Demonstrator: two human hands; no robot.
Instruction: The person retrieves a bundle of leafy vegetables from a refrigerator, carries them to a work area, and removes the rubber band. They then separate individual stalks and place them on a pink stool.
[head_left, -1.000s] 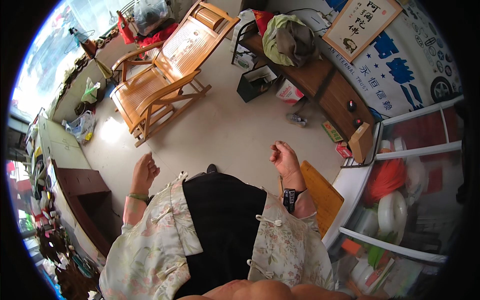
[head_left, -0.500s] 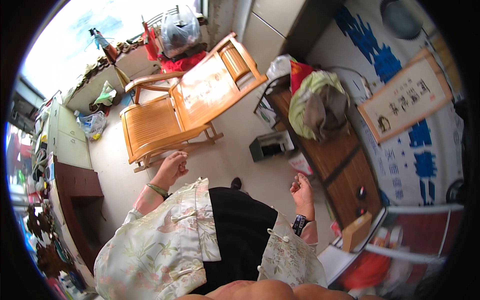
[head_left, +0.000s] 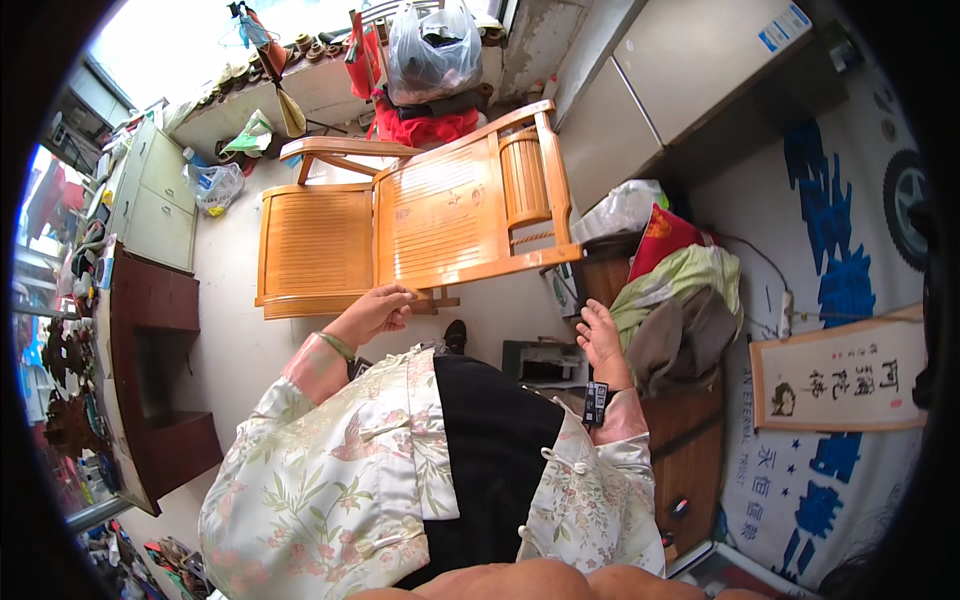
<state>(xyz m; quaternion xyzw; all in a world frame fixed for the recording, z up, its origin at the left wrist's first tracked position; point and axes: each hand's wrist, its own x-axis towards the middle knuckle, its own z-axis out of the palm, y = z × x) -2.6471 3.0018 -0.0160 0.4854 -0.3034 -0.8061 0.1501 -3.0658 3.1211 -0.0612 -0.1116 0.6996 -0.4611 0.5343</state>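
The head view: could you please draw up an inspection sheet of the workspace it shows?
Surface: pale floor; brown bench.
Job's things: wooden reclining chair, standing on the floor.
Clutter: crumpled green cloth on the bench; plastic bag by the pale cabinet.
Hands: left hand curled near the chair, contact unclear; right hand loosely bent, nothing seen in it.
Cables: dark cable near a white power strip.
Surroundings: framed calligraphy at right.

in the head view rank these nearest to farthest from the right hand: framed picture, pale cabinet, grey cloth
1. Grey cloth: just right of the right hand, on the bench.
2. Framed picture: farther right, beyond the cloth.
3. Pale cabinet: far left, across the floor.
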